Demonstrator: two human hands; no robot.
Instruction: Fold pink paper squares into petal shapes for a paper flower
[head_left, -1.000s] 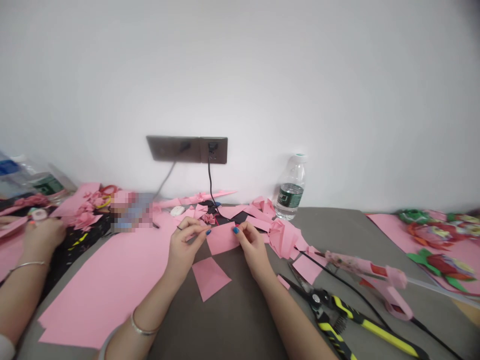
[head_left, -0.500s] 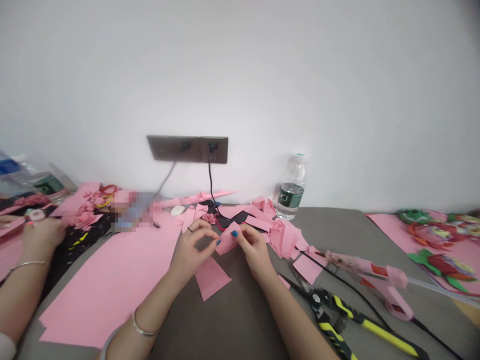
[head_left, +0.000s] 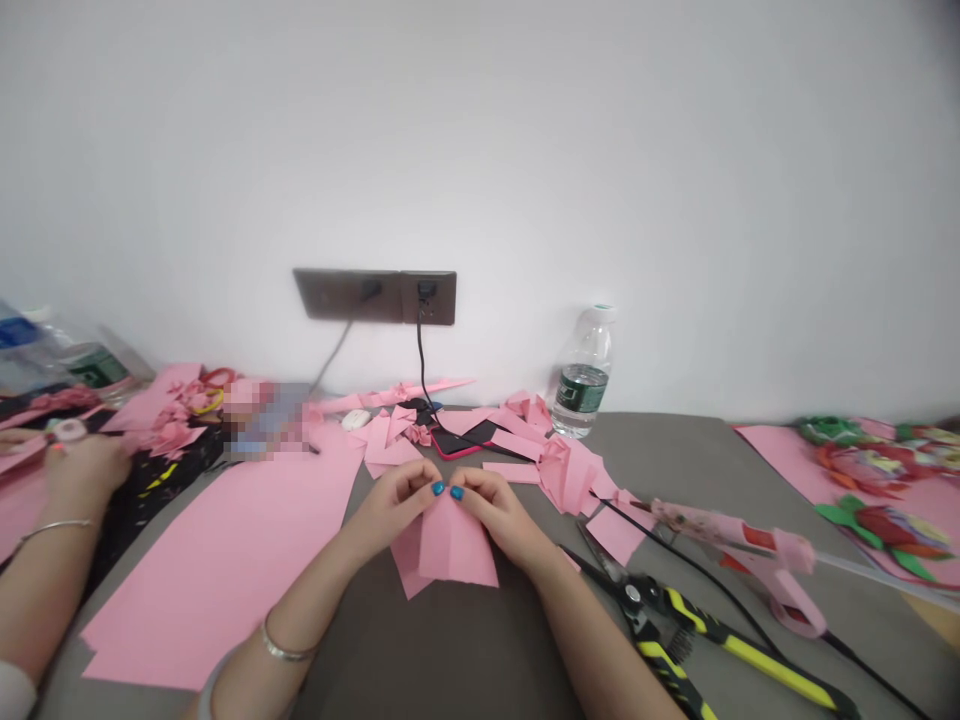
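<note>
Between my two hands a creased piece of pink paper (head_left: 456, 545) hangs down, pinched at its top edge. My left hand (head_left: 397, 510) is closed on its upper left, thumb and forefinger together. My right hand (head_left: 499, 515) pinches the same edge just beside it, the two thumbs almost touching. Behind the held piece lies another pink paper square (head_left: 407, 572) on the table, partly covered by it.
Large pink sheets (head_left: 225, 570) lie to the left, near a co-worker's hand (head_left: 86, 470). On the right are yellow-black shears (head_left: 637, 600), a pink glue gun (head_left: 750, 550) and paper flowers (head_left: 892, 530). A water bottle (head_left: 583, 385), folded pink scraps (head_left: 566, 475) and a phone (head_left: 461, 440) stand or lie at the back.
My hands have come together and the pink paper has turned, now hanging below my fingertips with its face toward me. The things on the table stay where they were.
</note>
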